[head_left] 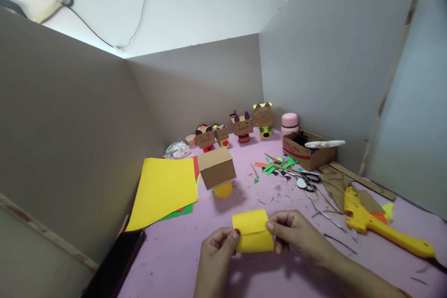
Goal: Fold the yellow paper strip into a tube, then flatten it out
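Note:
A yellow paper roll (254,232) lies sideways between my two hands, its overlapping edge running across the side that faces me. My left hand (218,251) pinches its left end, with the thumb on the front near the seam. The right end is gripped by my right hand (291,233), thumb in front and the other fingers partly hidden behind. Just beyond the roll stands a small cardboard box (217,168) on a yellow cylinder base (222,190).
Yellow sheets (167,186) lie at left near a dark phone-like object (117,260). A yellow glue gun (380,226), scissors (307,180), paper scraps (279,165) and a cardboard box (307,156) are at right. Several cardboard figures (242,125) stand along the back.

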Available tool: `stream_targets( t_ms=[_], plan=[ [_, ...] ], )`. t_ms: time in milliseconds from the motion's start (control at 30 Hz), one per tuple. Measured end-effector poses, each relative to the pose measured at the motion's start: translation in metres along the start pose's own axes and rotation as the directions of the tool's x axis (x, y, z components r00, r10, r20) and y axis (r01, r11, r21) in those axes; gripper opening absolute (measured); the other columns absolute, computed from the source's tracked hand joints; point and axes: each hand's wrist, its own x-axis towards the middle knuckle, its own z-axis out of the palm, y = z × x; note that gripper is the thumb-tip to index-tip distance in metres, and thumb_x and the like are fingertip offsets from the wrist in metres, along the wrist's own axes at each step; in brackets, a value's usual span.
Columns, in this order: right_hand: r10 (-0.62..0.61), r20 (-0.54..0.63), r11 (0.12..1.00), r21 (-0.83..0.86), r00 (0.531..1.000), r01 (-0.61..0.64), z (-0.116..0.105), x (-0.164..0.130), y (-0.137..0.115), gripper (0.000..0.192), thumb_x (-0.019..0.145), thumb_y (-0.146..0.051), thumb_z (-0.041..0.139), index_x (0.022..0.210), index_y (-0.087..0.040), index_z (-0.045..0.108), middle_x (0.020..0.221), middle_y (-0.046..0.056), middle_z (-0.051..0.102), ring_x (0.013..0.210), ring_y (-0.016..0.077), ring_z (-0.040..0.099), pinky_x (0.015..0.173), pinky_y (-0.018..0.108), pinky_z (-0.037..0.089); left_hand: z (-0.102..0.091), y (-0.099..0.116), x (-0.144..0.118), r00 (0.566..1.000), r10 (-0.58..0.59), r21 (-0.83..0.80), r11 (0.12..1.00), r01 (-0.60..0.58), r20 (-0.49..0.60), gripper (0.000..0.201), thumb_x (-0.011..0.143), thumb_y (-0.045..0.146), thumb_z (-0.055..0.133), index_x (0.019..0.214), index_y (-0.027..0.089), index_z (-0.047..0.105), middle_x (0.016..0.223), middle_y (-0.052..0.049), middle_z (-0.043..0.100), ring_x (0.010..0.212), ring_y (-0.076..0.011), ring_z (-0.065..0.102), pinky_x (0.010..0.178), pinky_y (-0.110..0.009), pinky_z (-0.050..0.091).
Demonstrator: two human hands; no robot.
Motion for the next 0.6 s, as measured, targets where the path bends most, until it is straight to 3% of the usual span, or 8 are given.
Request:
stream_targets(
  t_ms=[333, 600],
  plan=[
    [-0.042, 0.008, 0.999, 0.004, 0.999, 0.041, -0.002, 0.002, 0.004, 0.040, 0.065, -0.051, 0.069, 0.066, -0.012, 0.063, 0.045, -0.003, 0.058, 0.042, 0.0065, 0.048, 0.046, 0.021, 0.034, 0.004, 0.009, -0.005, 1.000, -0.024, 0.018, 1.000, 0.023, 0.013, 0.033, 0.064, 0.045, 0.070, 0.068, 0.012, 0.069, 0.056, 0.001, 0.056, 0.057, -0.0106, 0.042, 0.055, -0.020, 0.031],
    [-0.017, 0.061, 1.000, 0.006, 0.998, 0.016, 0.000, 0.003, 0.001, 0.051, 0.071, -0.063, 0.056, 0.065, -0.012, 0.060, 0.045, -0.002, 0.057, 0.038, 0.0059, 0.051, 0.041, 0.018, 0.032, 0.004, 0.013, -0.005, 0.999, -0.027, -0.020, 0.999, 0.027, -0.028, 0.031, 0.061, 0.044, 0.073, 0.070, 0.015, 0.071, 0.056, 0.001, 0.060, 0.055, -0.0104, 0.044, 0.053, -0.019, 0.035]
  ],
)
